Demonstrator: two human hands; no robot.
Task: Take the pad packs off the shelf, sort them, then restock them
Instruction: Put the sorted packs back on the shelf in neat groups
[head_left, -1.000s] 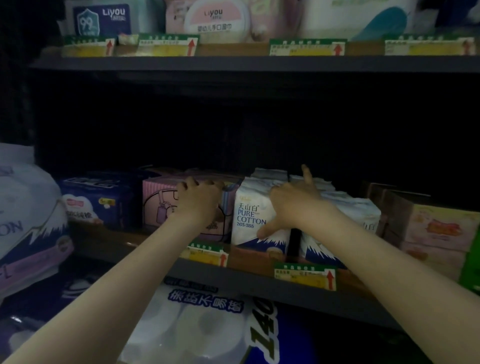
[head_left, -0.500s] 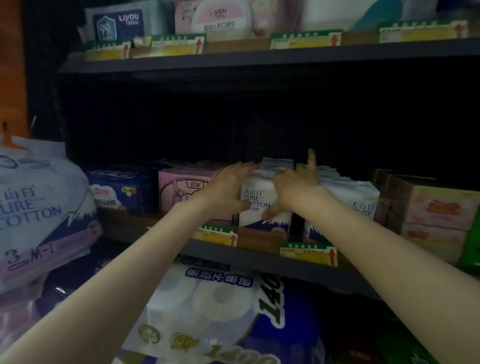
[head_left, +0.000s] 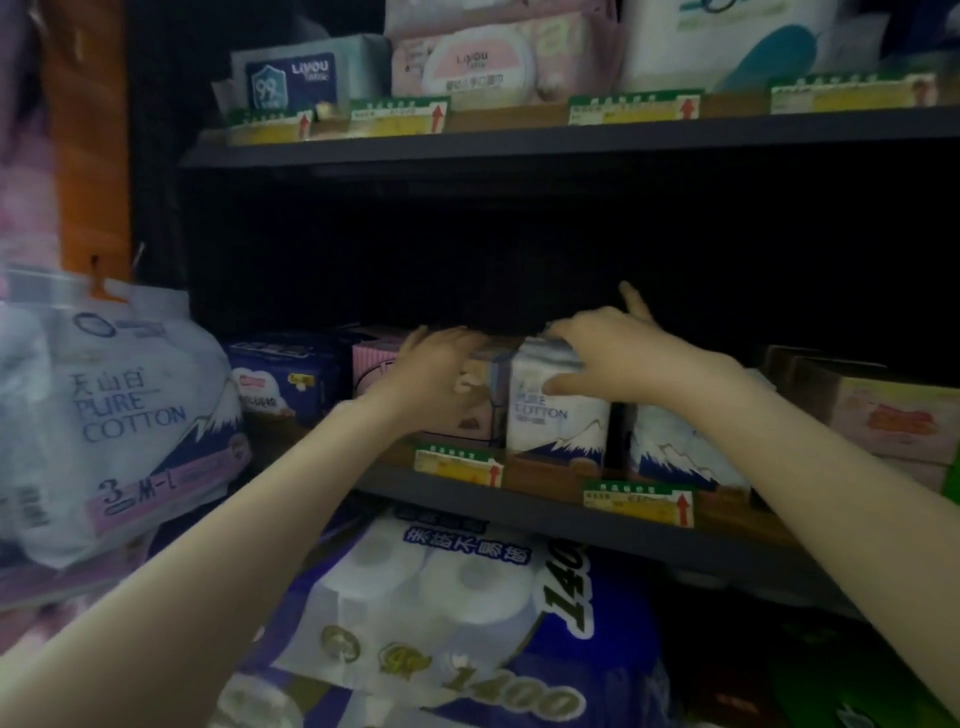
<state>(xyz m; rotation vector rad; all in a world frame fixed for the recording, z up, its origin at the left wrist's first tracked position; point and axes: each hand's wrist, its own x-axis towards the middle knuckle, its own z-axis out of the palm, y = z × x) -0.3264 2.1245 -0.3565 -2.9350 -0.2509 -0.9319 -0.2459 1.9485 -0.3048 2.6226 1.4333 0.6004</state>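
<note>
Dim store shelving (head_left: 597, 512) carried the stock. Right hand (head_left: 618, 353) gripped the white soft-plastic Pure Cotton pad pack (head_left: 558, 410) beneath it; left hand (head_left: 436, 364) lay open just beside, on the pink box (head_left: 374, 364). Removal step seemingly; next, lift out.

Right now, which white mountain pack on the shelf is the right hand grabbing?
The left white pack, printed PURE COTTON: the right hand grips its top. The other white pack, further right, goes untouched.

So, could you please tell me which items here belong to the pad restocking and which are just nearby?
Job:
- white Pure Cotton pack, gripped by right hand
- pink pack, under left hand
- second white pack
- navy pack

Nearby:
- toilet roll bundle
- wipes packs
</note>
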